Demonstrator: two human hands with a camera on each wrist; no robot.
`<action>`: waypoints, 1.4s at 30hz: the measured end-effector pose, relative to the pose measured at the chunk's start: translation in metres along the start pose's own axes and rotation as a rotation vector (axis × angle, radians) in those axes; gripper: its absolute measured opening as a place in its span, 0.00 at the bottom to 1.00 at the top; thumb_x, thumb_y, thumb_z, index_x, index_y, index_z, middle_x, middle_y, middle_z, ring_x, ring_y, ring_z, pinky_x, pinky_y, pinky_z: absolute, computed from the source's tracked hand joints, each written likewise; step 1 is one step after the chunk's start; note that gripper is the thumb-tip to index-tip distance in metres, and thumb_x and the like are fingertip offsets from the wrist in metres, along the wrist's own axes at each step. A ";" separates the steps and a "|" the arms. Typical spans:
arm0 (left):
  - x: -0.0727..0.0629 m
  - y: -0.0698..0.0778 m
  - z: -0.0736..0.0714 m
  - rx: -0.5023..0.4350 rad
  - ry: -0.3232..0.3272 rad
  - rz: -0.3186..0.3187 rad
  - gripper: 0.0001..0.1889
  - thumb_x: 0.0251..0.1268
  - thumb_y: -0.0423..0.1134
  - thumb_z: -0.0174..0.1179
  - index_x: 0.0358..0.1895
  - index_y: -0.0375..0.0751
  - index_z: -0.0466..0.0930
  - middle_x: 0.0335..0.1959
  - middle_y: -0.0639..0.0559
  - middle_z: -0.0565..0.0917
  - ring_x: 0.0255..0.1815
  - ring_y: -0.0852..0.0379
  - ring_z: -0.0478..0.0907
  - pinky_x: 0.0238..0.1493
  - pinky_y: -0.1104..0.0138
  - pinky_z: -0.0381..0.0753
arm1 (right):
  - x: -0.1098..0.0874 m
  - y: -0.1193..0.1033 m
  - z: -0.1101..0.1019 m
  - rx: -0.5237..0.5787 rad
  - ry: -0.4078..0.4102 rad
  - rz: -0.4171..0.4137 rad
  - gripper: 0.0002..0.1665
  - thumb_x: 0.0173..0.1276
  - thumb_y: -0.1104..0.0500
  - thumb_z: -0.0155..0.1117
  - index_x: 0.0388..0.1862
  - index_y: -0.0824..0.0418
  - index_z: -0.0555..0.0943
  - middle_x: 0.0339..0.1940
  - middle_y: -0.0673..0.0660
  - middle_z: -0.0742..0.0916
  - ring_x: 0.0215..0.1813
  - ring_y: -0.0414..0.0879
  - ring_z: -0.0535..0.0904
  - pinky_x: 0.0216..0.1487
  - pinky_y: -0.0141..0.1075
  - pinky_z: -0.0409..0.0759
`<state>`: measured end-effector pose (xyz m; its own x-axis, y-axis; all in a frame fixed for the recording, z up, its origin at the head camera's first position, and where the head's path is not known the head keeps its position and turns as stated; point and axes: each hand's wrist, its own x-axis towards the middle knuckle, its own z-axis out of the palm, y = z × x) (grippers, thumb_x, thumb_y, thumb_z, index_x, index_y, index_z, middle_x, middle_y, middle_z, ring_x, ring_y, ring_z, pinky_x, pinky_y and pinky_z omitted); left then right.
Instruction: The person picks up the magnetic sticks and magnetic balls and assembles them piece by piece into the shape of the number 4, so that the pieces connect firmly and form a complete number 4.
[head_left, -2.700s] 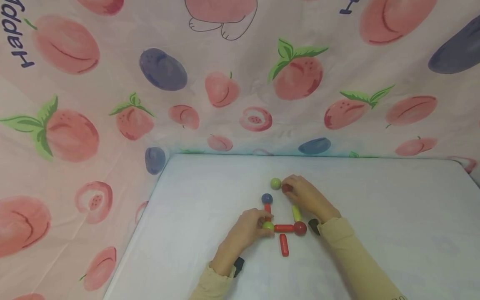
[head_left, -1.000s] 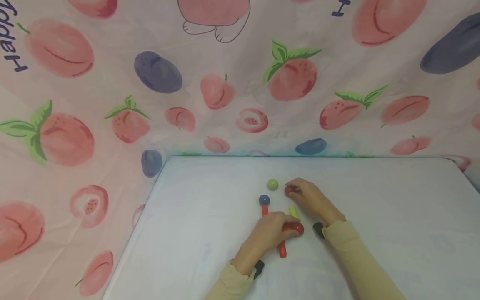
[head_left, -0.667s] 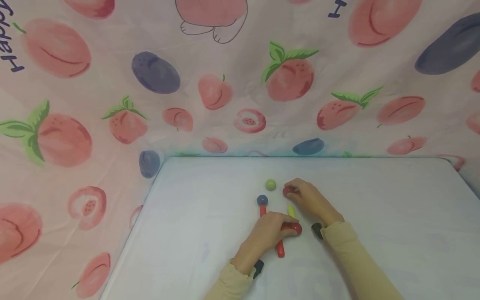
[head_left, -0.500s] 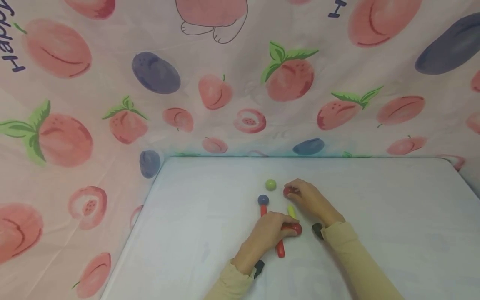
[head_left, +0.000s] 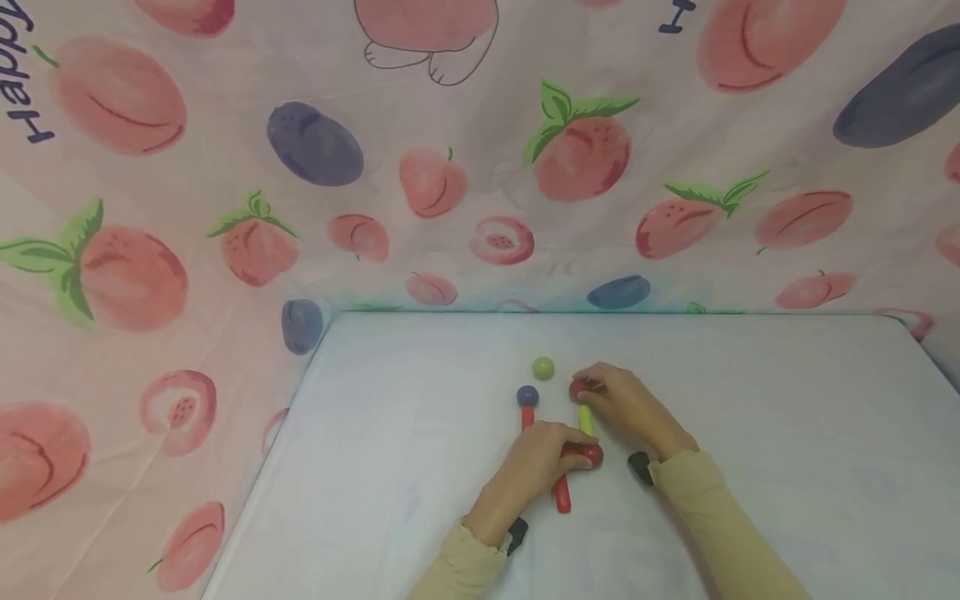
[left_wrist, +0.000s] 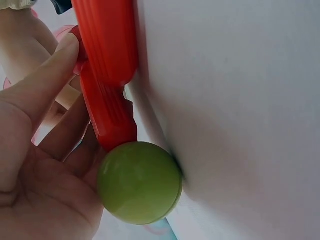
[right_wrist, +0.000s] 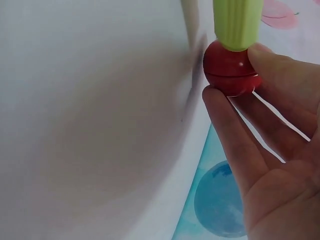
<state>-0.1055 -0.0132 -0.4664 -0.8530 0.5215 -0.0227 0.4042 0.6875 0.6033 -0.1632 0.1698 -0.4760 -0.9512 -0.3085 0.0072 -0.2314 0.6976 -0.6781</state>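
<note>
On the left, the person's left hand (head_left: 534, 467) reaches in over the white table (head_left: 360, 500), and its thumb and fingers hold the near red ball (head_left: 594, 455). Past the knuckles is a blue ball (head_left: 527, 397) with a red stick (head_left: 527, 417) touching it, and the hand hides the stick's other end. Farther back, a pale green ball (head_left: 543, 368) sits by itself. A loose red stick (head_left: 562, 496) pokes out beside the left thumb. Next comes the yellow stick (head_left: 587, 422). It lies between the two hands, with its long way going from near to far and its far end leaning a tiny bit left. From the left hand it is just past the fingertips; from the right hand (head_left: 628, 406) it is on the near side, and that hand is nearer to its far end. The right hand pinches the far red ball (head_left: 578, 389). From the head I can't tell if the stick touches both balls. The right wrist view shows its end against the far red ball. The left wrist view shows what the head view hides: a big green ball (left_wrist: 140, 182) by the left palm, touching another red stick (left_wrist: 112, 117).
</note>
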 end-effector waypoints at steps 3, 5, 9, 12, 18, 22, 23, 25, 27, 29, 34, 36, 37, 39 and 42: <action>0.000 -0.001 0.000 -0.019 -0.001 -0.004 0.15 0.56 0.43 0.72 0.49 0.55 0.89 0.39 0.65 0.88 0.38 0.73 0.78 0.46 0.79 0.76 | -0.001 -0.003 -0.001 0.000 0.000 -0.003 0.20 0.67 0.62 0.67 0.57 0.63 0.81 0.51 0.58 0.86 0.55 0.55 0.83 0.59 0.52 0.79; 0.000 -0.002 0.000 -0.029 -0.008 -0.007 0.15 0.56 0.43 0.72 0.49 0.55 0.89 0.39 0.65 0.88 0.37 0.73 0.77 0.46 0.80 0.76 | -0.002 -0.005 -0.003 0.001 0.000 -0.005 0.20 0.67 0.62 0.68 0.57 0.64 0.81 0.51 0.58 0.87 0.54 0.55 0.83 0.59 0.51 0.80; 0.001 -0.003 0.000 -0.031 -0.009 -0.012 0.16 0.56 0.43 0.72 0.49 0.54 0.89 0.39 0.65 0.88 0.37 0.73 0.77 0.46 0.79 0.76 | -0.003 -0.009 -0.005 0.009 -0.012 -0.006 0.19 0.67 0.62 0.68 0.56 0.64 0.81 0.50 0.58 0.87 0.54 0.55 0.83 0.58 0.51 0.80; 0.001 -0.004 0.001 -0.027 -0.008 -0.017 0.16 0.56 0.43 0.72 0.49 0.54 0.88 0.39 0.65 0.88 0.37 0.73 0.77 0.46 0.79 0.76 | -0.003 -0.011 -0.005 0.005 -0.019 0.003 0.19 0.67 0.62 0.68 0.56 0.64 0.82 0.50 0.58 0.87 0.54 0.55 0.83 0.58 0.51 0.80; 0.001 -0.005 0.002 -0.029 -0.008 -0.033 0.16 0.55 0.43 0.72 0.50 0.54 0.88 0.38 0.64 0.88 0.37 0.72 0.77 0.45 0.79 0.77 | -0.003 -0.011 -0.003 -0.016 -0.014 0.024 0.19 0.67 0.62 0.67 0.56 0.64 0.81 0.50 0.59 0.87 0.54 0.55 0.83 0.58 0.51 0.80; 0.001 -0.006 0.002 -0.043 -0.009 -0.040 0.17 0.55 0.42 0.73 0.50 0.54 0.88 0.38 0.64 0.88 0.37 0.71 0.77 0.45 0.79 0.76 | -0.003 -0.012 -0.002 -0.017 -0.011 0.022 0.19 0.67 0.63 0.68 0.56 0.64 0.81 0.49 0.59 0.87 0.53 0.55 0.83 0.57 0.50 0.81; 0.001 -0.006 0.002 -0.048 -0.009 -0.041 0.17 0.55 0.42 0.73 0.50 0.54 0.88 0.38 0.64 0.88 0.37 0.71 0.77 0.45 0.79 0.76 | -0.003 -0.012 -0.002 -0.016 -0.010 0.019 0.19 0.67 0.63 0.68 0.56 0.65 0.81 0.49 0.59 0.87 0.53 0.55 0.83 0.57 0.50 0.81; 0.001 -0.007 0.001 -0.056 -0.008 -0.036 0.17 0.55 0.42 0.73 0.50 0.53 0.88 0.38 0.64 0.88 0.37 0.71 0.77 0.45 0.79 0.77 | -0.003 -0.013 -0.002 -0.011 -0.010 0.015 0.19 0.67 0.63 0.68 0.56 0.65 0.81 0.50 0.59 0.87 0.54 0.55 0.83 0.57 0.50 0.81; 0.001 -0.009 0.001 -0.067 -0.007 -0.025 0.17 0.56 0.42 0.72 0.50 0.53 0.88 0.39 0.64 0.88 0.38 0.72 0.78 0.46 0.79 0.77 | -0.004 -0.012 -0.001 -0.007 -0.009 0.018 0.19 0.67 0.63 0.67 0.57 0.65 0.81 0.51 0.59 0.86 0.54 0.55 0.83 0.58 0.50 0.81; 0.001 -0.011 0.000 -0.076 -0.011 -0.006 0.16 0.56 0.42 0.72 0.50 0.52 0.88 0.39 0.64 0.88 0.39 0.72 0.78 0.47 0.79 0.77 | -0.004 -0.011 0.000 -0.006 -0.005 0.019 0.19 0.68 0.62 0.67 0.57 0.65 0.80 0.52 0.60 0.86 0.54 0.55 0.83 0.58 0.51 0.80; 0.001 -0.016 -0.003 -0.088 -0.020 0.035 0.16 0.58 0.42 0.71 0.51 0.50 0.88 0.41 0.63 0.89 0.40 0.72 0.79 0.47 0.79 0.76 | -0.007 -0.010 0.001 -0.013 0.011 0.014 0.21 0.69 0.61 0.66 0.59 0.66 0.79 0.54 0.61 0.85 0.57 0.57 0.82 0.60 0.52 0.79; 0.002 -0.017 -0.004 -0.088 -0.020 0.037 0.16 0.59 0.42 0.71 0.51 0.50 0.88 0.41 0.62 0.89 0.40 0.71 0.79 0.47 0.79 0.77 | -0.008 -0.011 0.000 -0.015 0.020 0.005 0.22 0.69 0.61 0.66 0.59 0.66 0.79 0.55 0.62 0.84 0.57 0.59 0.82 0.60 0.54 0.78; 0.002 -0.018 -0.004 -0.090 -0.020 0.037 0.16 0.59 0.42 0.71 0.51 0.50 0.88 0.41 0.62 0.89 0.40 0.71 0.79 0.47 0.79 0.77 | -0.008 -0.012 -0.001 -0.018 0.024 0.005 0.22 0.68 0.60 0.67 0.59 0.66 0.79 0.55 0.62 0.84 0.57 0.59 0.82 0.60 0.54 0.78; 0.002 -0.020 -0.004 -0.090 -0.023 0.032 0.16 0.59 0.42 0.71 0.51 0.50 0.88 0.41 0.63 0.89 0.40 0.72 0.78 0.48 0.79 0.77 | -0.009 -0.014 -0.002 -0.029 0.034 0.002 0.21 0.68 0.60 0.67 0.58 0.65 0.79 0.54 0.61 0.84 0.57 0.59 0.82 0.60 0.54 0.78; 0.002 -0.022 -0.004 -0.111 -0.029 0.026 0.16 0.59 0.41 0.71 0.52 0.51 0.88 0.41 0.63 0.89 0.39 0.72 0.78 0.47 0.79 0.77 | -0.011 -0.017 -0.002 -0.047 0.040 0.006 0.20 0.68 0.59 0.68 0.57 0.64 0.80 0.54 0.60 0.84 0.57 0.59 0.82 0.60 0.54 0.78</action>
<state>-0.1174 -0.0289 -0.4765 -0.8322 0.5538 -0.0277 0.3859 0.6142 0.6883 -0.1498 0.1628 -0.4632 -0.9599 -0.2784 0.0336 -0.2341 0.7295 -0.6427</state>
